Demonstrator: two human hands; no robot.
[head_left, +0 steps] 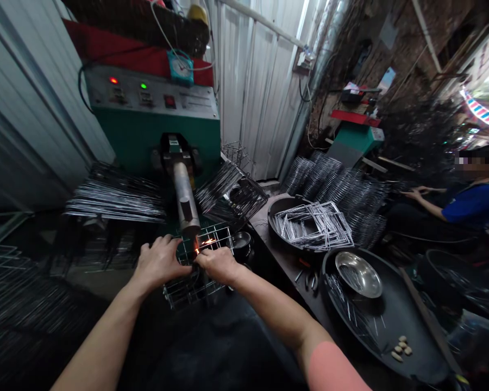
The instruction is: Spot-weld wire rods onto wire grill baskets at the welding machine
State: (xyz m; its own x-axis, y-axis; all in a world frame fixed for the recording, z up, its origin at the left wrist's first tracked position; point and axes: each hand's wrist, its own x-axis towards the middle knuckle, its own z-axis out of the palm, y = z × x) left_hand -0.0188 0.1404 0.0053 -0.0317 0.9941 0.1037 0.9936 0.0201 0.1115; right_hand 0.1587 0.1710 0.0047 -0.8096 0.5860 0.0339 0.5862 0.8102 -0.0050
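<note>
A wire basket of thin metal rods sits under the round electrode arm of a green spot-welding machine. Orange sparks glow at the electrode's lower tip. My left hand grips the basket's left side, its thumb reaching across toward the tip. Close to the sparks, my right hand has its fingers pinched together on the basket's wires. Whether a separate small piece of wire is in that pinch is hidden. Both hands cover part of the basket's near side.
Stacked wire frames lie left and right of the electrode. A black pan holds rectangular wire frames. Farther right, a large tray carries a steel bowl and loose rods. Pliers lie between them. A person in blue sits at right.
</note>
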